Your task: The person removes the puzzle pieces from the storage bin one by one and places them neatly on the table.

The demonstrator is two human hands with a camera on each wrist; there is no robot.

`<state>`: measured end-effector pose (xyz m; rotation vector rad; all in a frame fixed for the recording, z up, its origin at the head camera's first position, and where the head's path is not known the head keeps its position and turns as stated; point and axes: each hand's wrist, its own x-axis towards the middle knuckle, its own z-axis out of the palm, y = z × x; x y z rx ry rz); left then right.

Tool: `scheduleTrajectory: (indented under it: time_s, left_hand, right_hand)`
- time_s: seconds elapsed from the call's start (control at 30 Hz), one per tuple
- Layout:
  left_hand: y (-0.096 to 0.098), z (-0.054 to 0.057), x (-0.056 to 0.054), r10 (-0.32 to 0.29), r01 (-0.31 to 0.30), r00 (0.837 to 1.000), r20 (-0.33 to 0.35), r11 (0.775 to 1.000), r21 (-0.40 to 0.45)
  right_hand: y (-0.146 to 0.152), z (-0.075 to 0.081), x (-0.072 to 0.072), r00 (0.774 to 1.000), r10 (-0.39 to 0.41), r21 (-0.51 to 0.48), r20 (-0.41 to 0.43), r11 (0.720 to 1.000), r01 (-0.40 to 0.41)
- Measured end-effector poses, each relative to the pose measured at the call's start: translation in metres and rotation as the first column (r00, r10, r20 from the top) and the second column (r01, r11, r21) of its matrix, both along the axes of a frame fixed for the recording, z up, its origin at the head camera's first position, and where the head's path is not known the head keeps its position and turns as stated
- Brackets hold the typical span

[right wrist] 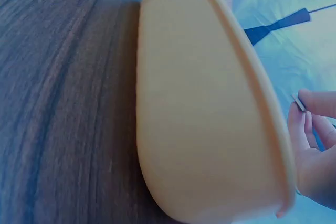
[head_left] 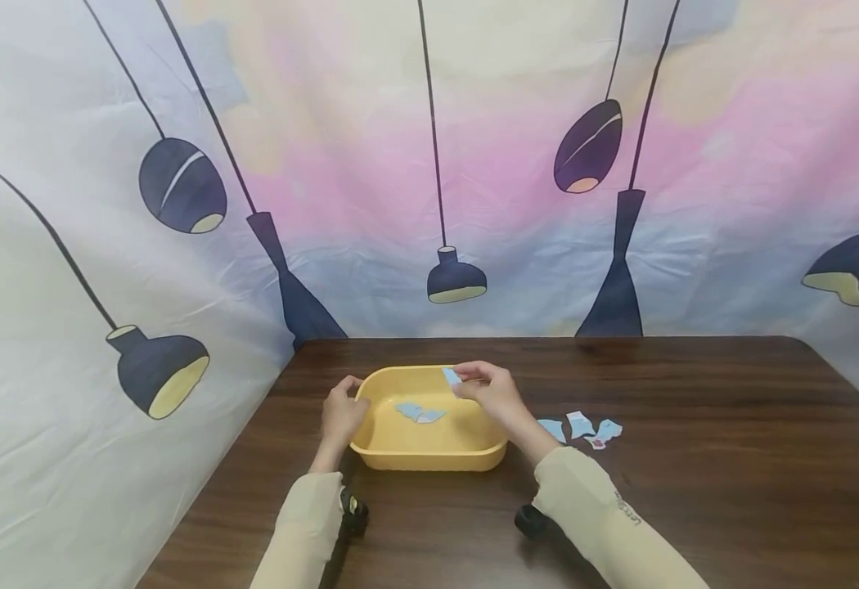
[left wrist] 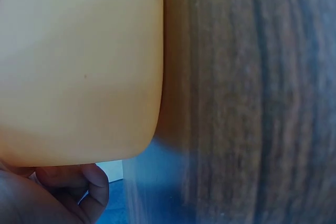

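A yellow plastic basin (head_left: 429, 461) stands on the table. My left hand (head_left: 341, 417) grips its left rim; in the left wrist view the fingers (left wrist: 94, 190) curl beside the basin's wall (left wrist: 79, 77). Over the basin's right back part, my right hand (head_left: 496, 394) pinches a small light-blue card piece (head_left: 451, 376) between thumb and fingers. Seen in the right wrist view, that card piece (right wrist: 298, 102) is thin and edge-on, beyond the basin's rim. Inside the basin lie irregular light-blue pieces (head_left: 409, 411), close together on the bottom.
Right of the basin, several more irregular pieces (head_left: 580, 424), light blue and white, lie on the dark wooden table (head_left: 731, 458); my right forearm is close to them. A cloth printed with lamps (head_left: 457, 282) hangs behind the table.
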<state>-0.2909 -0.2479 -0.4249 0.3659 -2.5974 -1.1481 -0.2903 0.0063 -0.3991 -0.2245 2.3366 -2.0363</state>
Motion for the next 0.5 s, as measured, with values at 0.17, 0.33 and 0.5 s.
scheduleTrajectory:
  time_s: [0.17, 0.33, 0.5]
  left_hand:
    - [-0.001, 0.005, -0.001, -0.01, 0.01, 1.0, 0.0, 1.0, -0.006]
    - [0.0, 0.006, 0.0, -0.002, 0.003, 1.0, 0.022, 1.0, -0.022]
    - [0.001, 0.003, 0.001, -0.004, 0.005, 0.999, 0.032, 0.999, -0.032]
  right_hand:
    - [0.018, 0.003, 0.003, 0.999, -0.027, -0.021, 0.047, 0.999, 0.028]
    - [0.036, 0.005, 0.007, 0.995, -0.064, 0.001, 0.075, 0.998, 0.064]
    - [0.058, 0.007, 0.013, 0.995, -0.077, 0.024, 0.059, 0.997, 0.075]
